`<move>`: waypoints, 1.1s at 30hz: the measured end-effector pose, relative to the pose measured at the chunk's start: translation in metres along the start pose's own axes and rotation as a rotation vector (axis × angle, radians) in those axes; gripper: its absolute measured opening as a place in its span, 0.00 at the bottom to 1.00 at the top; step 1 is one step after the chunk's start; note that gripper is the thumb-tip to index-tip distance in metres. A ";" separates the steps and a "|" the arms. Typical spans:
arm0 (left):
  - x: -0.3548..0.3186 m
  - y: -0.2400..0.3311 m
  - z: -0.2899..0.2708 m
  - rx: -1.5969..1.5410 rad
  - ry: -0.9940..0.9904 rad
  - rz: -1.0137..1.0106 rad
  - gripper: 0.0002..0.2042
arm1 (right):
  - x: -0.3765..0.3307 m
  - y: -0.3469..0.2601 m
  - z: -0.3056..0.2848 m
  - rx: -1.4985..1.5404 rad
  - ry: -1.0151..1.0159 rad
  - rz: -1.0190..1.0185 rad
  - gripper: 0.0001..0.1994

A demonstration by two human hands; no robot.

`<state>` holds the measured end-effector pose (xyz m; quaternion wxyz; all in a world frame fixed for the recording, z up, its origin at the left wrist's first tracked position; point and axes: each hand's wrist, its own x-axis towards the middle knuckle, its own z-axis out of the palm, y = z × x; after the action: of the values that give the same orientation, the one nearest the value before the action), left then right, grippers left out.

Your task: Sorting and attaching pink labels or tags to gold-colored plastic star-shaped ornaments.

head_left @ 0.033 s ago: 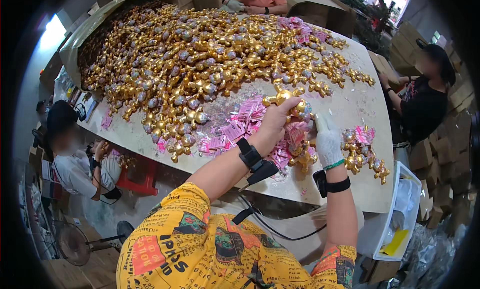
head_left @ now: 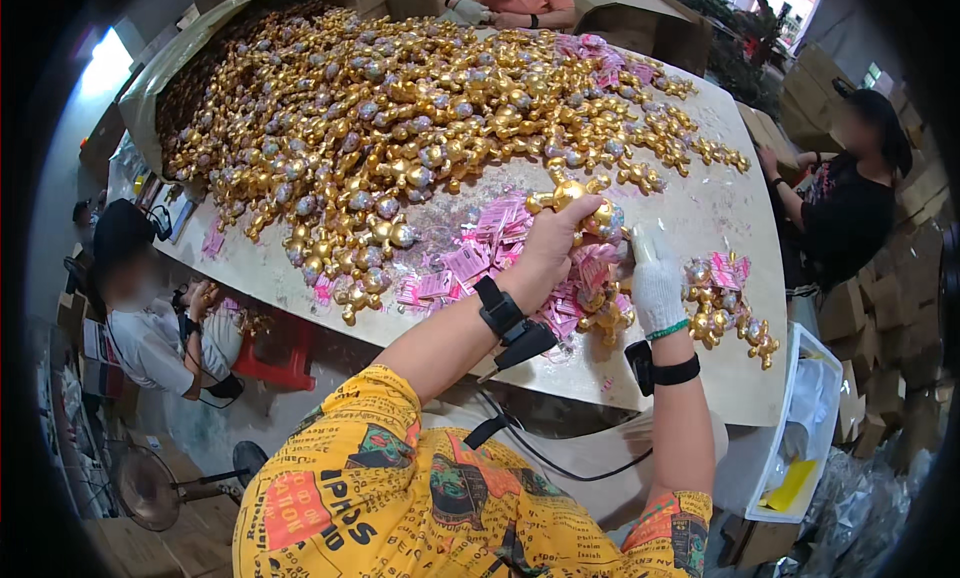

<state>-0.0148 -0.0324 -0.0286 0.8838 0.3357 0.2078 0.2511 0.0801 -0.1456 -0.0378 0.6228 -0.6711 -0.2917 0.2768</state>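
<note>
My bare left hand (head_left: 548, 250) is closed around a shiny gold bear-shaped figurine (head_left: 566, 190) with a speckled, glittery ball part. Close to its right side is my right hand (head_left: 658, 290), in a white glove, its fingers drawn together and pointing away from me. Whatever these fingers pinch is too small to make out. Under and beside my hands lie pink printed cards (head_left: 470, 260), with more gold figurines (head_left: 606, 308) partly hidden beneath my left hand. Right of the glove sits a small group of gold figurines (head_left: 712, 318) with pink cards attached.
A large heap of gold figurines (head_left: 400, 108) covers the far side of the table (head_left: 740, 378), spilling from a sack (head_left: 142, 108) at far left. Co-workers sit left, right and opposite. A white bin (head_left: 828, 378) stands at the right; a fan (head_left: 145, 486) is lower left.
</note>
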 end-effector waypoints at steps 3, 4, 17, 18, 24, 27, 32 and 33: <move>0.003 -0.006 0.006 -0.028 0.000 0.029 0.12 | 0.013 0.035 -0.012 -0.596 0.122 -0.515 0.12; 0.004 -0.008 0.005 -0.056 -0.044 0.061 0.11 | 0.011 0.032 -0.006 -0.536 0.167 -0.510 0.13; 0.004 -0.012 0.010 0.224 -0.037 0.283 0.08 | -0.004 0.005 0.004 -0.219 0.233 -0.245 0.19; 0.004 -0.012 0.011 0.224 -0.038 0.280 0.08 | -0.004 0.004 0.003 -0.220 0.235 -0.244 0.19; 0.000 -0.009 0.010 0.360 -0.057 0.408 0.08 | -0.011 -0.004 -0.001 -0.837 0.243 -0.708 0.07; -0.003 -0.008 0.014 0.383 -0.102 0.444 0.07 | -0.010 -0.001 -0.008 -0.915 0.179 -0.649 0.13; -0.011 -0.004 0.015 0.490 -0.214 0.526 0.06 | -0.012 0.004 -0.009 -0.954 0.148 -0.557 0.17; -0.012 -0.004 0.014 0.491 -0.210 0.524 0.06 | -0.012 0.006 -0.008 -0.952 0.145 -0.556 0.17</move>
<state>-0.0152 -0.0490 -0.0194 0.6991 0.6034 0.0771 0.3758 0.0782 -0.1600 -0.0428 0.3190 -0.7935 -0.5071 -0.1070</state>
